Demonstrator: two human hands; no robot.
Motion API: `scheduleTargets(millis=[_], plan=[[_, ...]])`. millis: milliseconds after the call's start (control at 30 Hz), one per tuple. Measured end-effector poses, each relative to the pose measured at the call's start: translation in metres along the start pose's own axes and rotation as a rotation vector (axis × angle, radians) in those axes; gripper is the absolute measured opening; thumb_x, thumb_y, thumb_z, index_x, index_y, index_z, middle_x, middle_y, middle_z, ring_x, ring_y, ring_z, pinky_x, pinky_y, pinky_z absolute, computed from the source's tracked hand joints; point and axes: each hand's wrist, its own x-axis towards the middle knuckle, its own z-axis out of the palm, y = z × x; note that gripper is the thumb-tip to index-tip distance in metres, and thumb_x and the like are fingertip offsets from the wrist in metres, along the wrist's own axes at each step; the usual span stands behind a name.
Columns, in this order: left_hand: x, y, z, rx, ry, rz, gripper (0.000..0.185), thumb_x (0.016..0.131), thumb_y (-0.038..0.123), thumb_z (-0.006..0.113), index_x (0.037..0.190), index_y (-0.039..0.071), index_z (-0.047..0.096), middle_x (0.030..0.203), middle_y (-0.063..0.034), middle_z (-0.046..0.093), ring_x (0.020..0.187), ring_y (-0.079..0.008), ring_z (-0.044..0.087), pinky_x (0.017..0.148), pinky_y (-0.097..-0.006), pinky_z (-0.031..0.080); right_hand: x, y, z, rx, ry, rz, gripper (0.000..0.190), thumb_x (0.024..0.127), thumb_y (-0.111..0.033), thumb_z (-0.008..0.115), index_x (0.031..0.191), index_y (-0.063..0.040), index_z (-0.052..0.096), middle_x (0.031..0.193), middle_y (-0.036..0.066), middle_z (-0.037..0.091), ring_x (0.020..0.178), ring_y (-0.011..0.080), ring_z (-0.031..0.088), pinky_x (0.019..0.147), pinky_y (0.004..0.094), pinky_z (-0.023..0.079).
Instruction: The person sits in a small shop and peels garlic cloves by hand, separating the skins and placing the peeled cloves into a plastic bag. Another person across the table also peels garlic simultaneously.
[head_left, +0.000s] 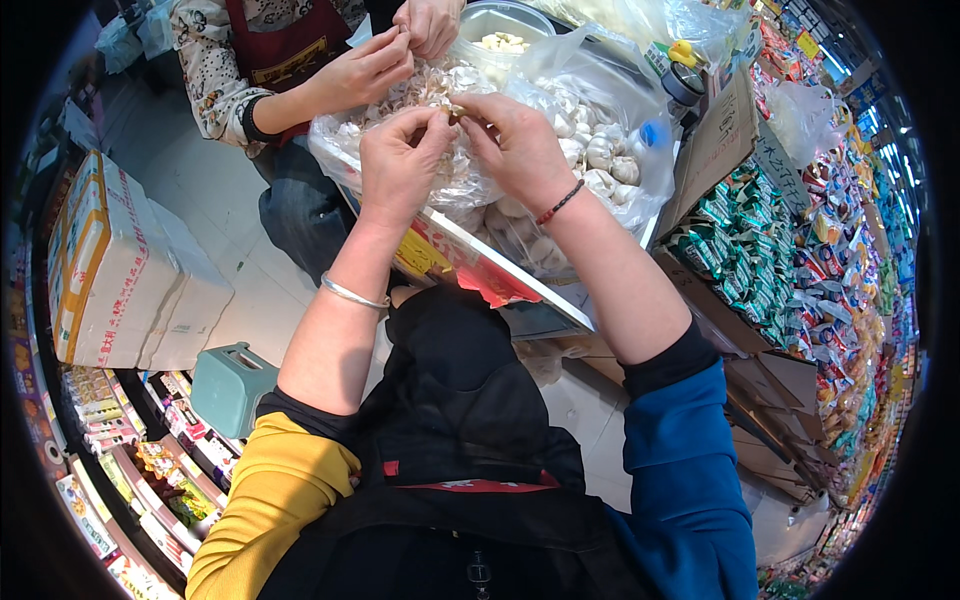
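Note:
My left hand (405, 161) and my right hand (517, 142) meet over a heap of garlic skins (442, 86), their fingertips pinching one small piece, probably a garlic clove (452, 110). Part of it is hidden by the fingers. Just right of my right hand, a clear plastic bag (652, 169) holds whole garlic bulbs (600, 150). More bulbs lie in plastic below my right wrist. Behind the skins stands a round clear tub (480, 15) with peeled cloves (501, 43) in it.
Across the corner, a co-worker's hands (382, 60) work close to mine. A white table edge (517, 274) runs before me. Cardboard boxes of green-wrapped packets (739, 240) stand right. Foam boxes (135, 270), a teal stool (234, 386) and shelves of goods (135, 480) are at left.

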Motion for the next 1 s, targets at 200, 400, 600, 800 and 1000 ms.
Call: scheduleTargets(millis=[200,400,600,800,1000], plan=[[-0.003,0.005,0.004,-0.093,0.113,-0.006,0.019,0.095,0.013,0.064,0.094,-0.006,0.070,0.083,-0.0037,0.069,0.072,-0.0050,0.060,0.067,-0.0190,0.048,-0.001,0.001,0.007,0.196,0.095,0.154,0.018,0.092,-0.010,0.061,0.108,-0.002,0.060,0.090,0.018,0.068,0.082,0.0319,0.068,0.067,0.0365,0.054],[0.000,0.006,0.002,-0.081,0.162,-0.079,0.019,0.095,0.013,0.064,0.098,-0.005,0.069,0.083,-0.0034,0.069,0.074,-0.0057,0.062,0.068,-0.0191,0.050,0.006,0.008,-0.003,0.247,0.221,0.065,0.018,0.093,-0.011,0.066,0.109,-0.003,0.065,0.106,0.003,0.063,0.080,0.0067,0.058,0.067,0.0202,0.050],[0.003,0.011,0.003,-0.171,0.027,-0.076,0.022,0.096,0.015,0.063,0.108,-0.003,0.068,0.099,-0.0044,0.067,0.082,-0.0065,0.062,0.069,-0.0189,0.051,0.004,-0.005,-0.004,0.365,0.114,0.213,0.021,0.091,-0.008,0.066,0.111,-0.003,0.066,0.087,0.004,0.068,0.070,0.0081,0.060,0.064,0.0213,0.050],[0.005,0.004,-0.003,-0.062,-0.090,0.117,0.022,0.097,0.014,0.060,0.111,-0.001,0.069,0.104,-0.0049,0.065,0.089,-0.0061,0.061,0.068,-0.0190,0.052,0.002,-0.004,-0.001,0.302,0.047,0.123,0.018,0.091,-0.007,0.063,0.108,-0.002,0.066,0.090,0.015,0.072,0.081,0.0210,0.072,0.071,0.0297,0.055],[0.003,0.005,-0.003,-0.115,-0.073,0.048,0.020,0.097,0.012,0.060,0.108,-0.002,0.069,0.101,-0.0039,0.066,0.084,-0.0064,0.061,0.067,-0.0192,0.052,0.001,-0.005,-0.002,0.357,-0.036,0.145,0.022,0.094,-0.002,0.058,0.116,0.001,0.062,0.099,0.007,0.070,0.089,0.0133,0.068,0.077,0.0264,0.056]])
